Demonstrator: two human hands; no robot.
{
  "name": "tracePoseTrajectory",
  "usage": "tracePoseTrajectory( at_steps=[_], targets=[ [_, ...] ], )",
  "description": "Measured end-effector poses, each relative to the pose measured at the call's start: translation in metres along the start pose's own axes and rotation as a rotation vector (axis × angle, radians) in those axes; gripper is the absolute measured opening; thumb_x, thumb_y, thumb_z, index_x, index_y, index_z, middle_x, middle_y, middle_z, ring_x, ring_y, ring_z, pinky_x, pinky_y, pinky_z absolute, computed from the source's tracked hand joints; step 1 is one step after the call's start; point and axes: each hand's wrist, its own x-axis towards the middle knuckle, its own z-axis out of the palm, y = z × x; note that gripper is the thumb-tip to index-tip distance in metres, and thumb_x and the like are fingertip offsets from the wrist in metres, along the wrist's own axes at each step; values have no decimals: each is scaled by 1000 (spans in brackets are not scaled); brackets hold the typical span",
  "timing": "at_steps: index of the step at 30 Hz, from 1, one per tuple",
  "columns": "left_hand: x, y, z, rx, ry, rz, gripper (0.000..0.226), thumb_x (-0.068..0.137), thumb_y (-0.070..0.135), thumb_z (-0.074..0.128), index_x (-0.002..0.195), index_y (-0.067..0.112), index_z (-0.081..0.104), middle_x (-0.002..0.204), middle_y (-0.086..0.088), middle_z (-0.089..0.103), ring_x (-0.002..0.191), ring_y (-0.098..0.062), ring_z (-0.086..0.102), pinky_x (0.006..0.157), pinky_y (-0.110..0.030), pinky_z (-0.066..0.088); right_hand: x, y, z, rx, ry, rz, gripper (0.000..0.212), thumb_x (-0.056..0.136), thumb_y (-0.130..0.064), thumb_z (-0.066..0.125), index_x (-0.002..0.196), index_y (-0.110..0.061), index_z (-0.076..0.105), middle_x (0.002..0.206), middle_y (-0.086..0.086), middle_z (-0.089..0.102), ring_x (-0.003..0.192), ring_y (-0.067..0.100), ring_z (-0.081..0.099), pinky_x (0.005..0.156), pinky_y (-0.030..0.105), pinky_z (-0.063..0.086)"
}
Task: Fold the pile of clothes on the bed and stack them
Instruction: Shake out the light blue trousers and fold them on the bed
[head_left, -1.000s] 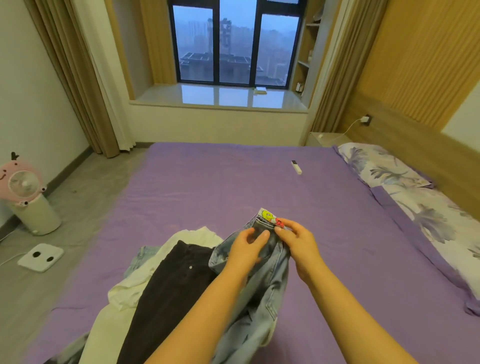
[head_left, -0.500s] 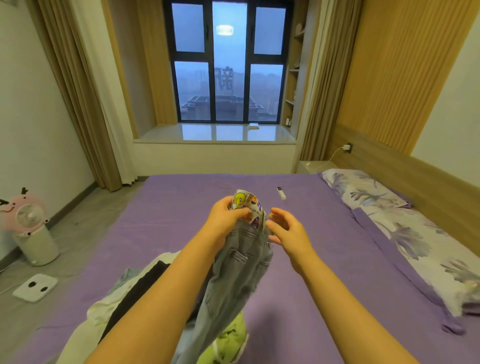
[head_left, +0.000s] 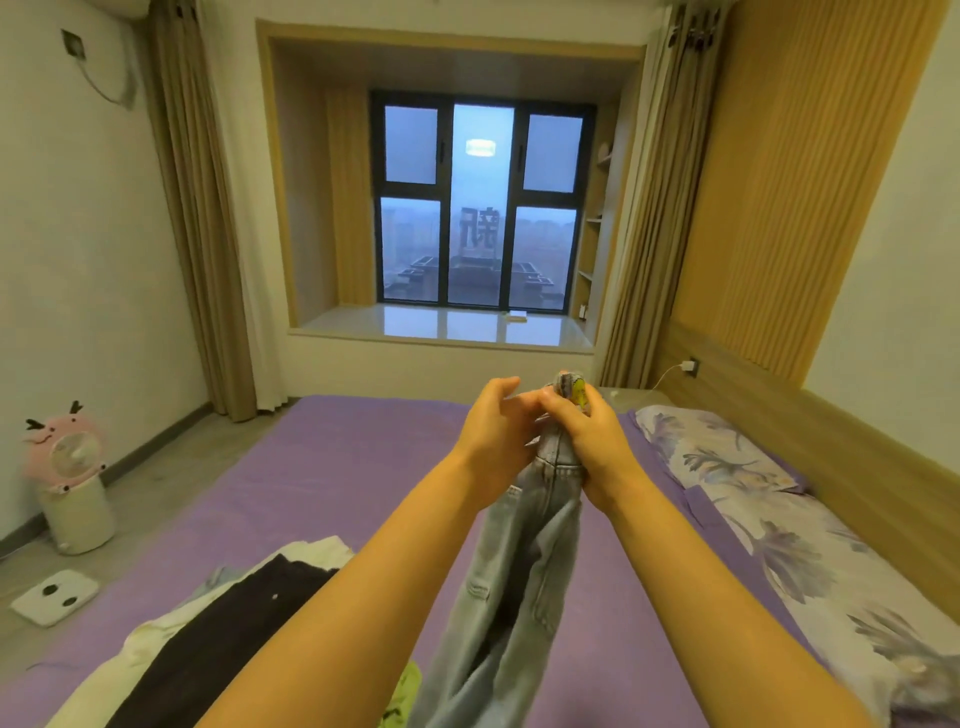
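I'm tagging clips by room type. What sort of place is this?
A home bedroom, most likely: a bed with a purple sheet, a floral pillow by the wooden headboard, and curtains beside a bay window.

Dark-framed window (head_left: 480, 202) in a recessed bay, glossy white sill (head_left: 452, 326) below. Beige curtains (head_left: 197, 218) hang at both sides. Floral pillows (head_left: 769, 514) lie along the wooden headboard (head_left: 810, 431). Wall socket with white charger (head_left: 689, 366) and cable. On the grey floor (head_left: 156, 467): pink cartoon fan (head_left: 65, 454) atop a white bin (head_left: 78, 514); white bathroom scale (head_left: 54, 596) nearer the camera.
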Motion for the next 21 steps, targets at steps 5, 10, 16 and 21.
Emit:
tracePoseTrajectory(
  at_steps=[5,10,16,21],
  targets=[
    [11,22,7,391,317,188,32,93,3,44,115,18,61,119,-10,61,99,-19,59,76,-25,52,2,-34,-32,73,-11,-41,13,90,-19,61,102,-20,65,97,8,72,91,24,69,74,32,57],
    [22,12,-8,611,480,-17,63,92,22,60,146,16,30,148,-13,33,128,-33,41,88,-40,41,-6,-51,-45,76,-41,-65,31,83,-8,66,111,-21,64,104,6,70,96,18,68,77,26,56],
    [26,-15,-28,263,593,-222,86,88,52,58,151,9,17,154,-16,26,137,-38,31,101,-47,37,-21,-53,-63,167,-121,-14,42,80,-14,64,121,-15,61,114,12,67,108,26,64,86,34,55],
    [32,-19,-43,596,639,-189,79,83,37,65,149,33,21,149,-17,15,130,-41,32,98,-47,37,-29,-52,-70,85,-180,1,33,83,-15,64,115,-21,66,112,12,65,106,26,62,92,40,53]
  ],
)
